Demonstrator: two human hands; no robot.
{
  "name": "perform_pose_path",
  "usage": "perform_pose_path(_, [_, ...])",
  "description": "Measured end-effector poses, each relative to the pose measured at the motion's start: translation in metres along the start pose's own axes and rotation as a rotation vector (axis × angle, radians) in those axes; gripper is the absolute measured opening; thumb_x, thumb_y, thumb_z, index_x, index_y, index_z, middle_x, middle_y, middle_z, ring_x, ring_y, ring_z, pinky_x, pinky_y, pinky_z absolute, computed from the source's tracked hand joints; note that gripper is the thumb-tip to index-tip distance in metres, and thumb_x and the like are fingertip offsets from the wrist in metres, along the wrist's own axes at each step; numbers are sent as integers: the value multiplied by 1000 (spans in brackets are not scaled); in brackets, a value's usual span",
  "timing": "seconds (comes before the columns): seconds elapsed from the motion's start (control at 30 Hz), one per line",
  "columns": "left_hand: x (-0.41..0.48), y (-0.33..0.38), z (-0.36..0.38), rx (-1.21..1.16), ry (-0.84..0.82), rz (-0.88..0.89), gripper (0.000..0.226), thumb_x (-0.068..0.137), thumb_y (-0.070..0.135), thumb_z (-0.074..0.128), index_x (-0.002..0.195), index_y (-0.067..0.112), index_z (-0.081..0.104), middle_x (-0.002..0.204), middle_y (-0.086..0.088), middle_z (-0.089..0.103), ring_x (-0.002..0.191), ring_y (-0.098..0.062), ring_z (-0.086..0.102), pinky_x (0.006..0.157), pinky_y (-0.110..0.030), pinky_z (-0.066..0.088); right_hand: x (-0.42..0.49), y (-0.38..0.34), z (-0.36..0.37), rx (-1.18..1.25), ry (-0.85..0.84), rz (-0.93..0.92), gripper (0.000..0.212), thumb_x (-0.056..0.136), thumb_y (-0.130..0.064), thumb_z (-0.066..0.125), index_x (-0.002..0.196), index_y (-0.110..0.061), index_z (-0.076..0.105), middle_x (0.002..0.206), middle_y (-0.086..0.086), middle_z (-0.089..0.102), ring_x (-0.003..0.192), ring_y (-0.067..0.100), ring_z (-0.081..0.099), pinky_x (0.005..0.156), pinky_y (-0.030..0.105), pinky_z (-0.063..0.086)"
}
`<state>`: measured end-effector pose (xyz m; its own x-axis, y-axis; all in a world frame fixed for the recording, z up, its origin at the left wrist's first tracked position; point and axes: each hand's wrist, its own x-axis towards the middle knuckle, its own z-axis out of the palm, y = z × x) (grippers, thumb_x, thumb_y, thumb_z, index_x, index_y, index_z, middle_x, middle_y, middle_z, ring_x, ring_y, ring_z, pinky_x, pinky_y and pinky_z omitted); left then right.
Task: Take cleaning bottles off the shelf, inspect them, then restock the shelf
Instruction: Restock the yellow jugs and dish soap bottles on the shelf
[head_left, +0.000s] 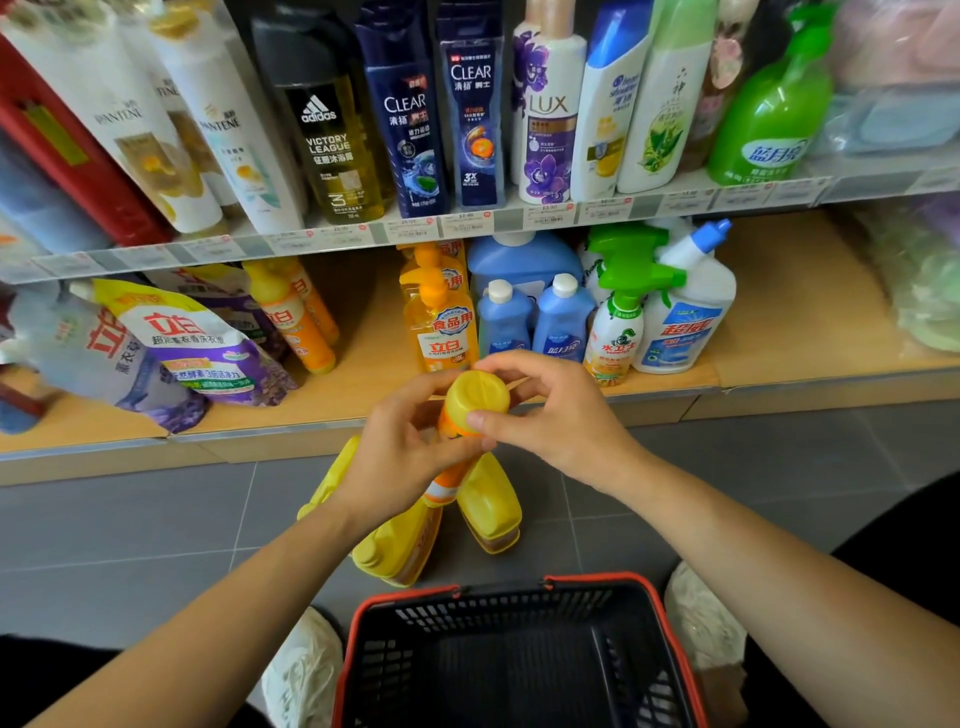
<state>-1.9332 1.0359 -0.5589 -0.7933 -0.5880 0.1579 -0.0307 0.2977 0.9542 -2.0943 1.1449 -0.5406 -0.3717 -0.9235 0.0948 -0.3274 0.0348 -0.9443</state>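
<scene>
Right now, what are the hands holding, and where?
An orange plastic bottle: left hand grips its body, right hand pinches its yellow cap.

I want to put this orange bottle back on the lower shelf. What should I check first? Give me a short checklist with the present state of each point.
1. Both hands hold securely: the left hand grips the body of the orange bottle, and the right hand pinches the yellow cap. Ok.
2. Cap fully closed: cannot tell.
3. Free place on the lower shelf: there is bare wood left of the pump bottle. Ok.
4. Floor tidy: two yellow bottles lie on the floor. Not ok.
5. Label inspected: it is hidden by the left hand. Cannot tell.
</scene>
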Motion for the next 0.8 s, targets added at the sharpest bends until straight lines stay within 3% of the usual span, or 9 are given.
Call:
perform_pose_path(0.13, [1,1,2,169,-6,54,62,74,26,89,130,18,64,121,5,69,116,-19,65,95,-43,56,-1,-2,1,22,60,-23,35,71,-33,88,99,-22,70,90,-6,73,82,7,68,72,26,57])
perform_pose_path(0.3, [-5,2,8,248,-32,112,65,74,31,90,131,16,63,120,3,67,115,-19,64,92,-47,56,0,3,0,196,87,35,15,77,-30,85,79,-25,70,75,-9,69,71,3,63,62,20,50])
perform_pose_path(0.47, [-4,3,7,188,-19,75,66,72,27,90,131,17,62,121,1,67,115,-20,66,93,-47,57,1,9,-4,249,71,59,8,84,-25,78,85,-32,76,84,-9,74,82,7,67,69,26,55])
perform_pose_path(0.57, [-5,4,5,186,-10,73,64,72,28,90,128,18,62,119,5,67,111,-20,67,90,-44,58,2,8,-4,280,36,50,10,84,-22,77,91,-30,77,90,-6,76,85,8,70,70,23,55])
perform_pose_path(0.8, [-1,9,-5,324,48,74,63,72,56,81,126,37,56,116,21,64,112,-10,63,83,-34,60,4,7,-7,353,-63,38,32,79,-17,79,110,-25,75,104,0,76,101,18,71,82,28,56])
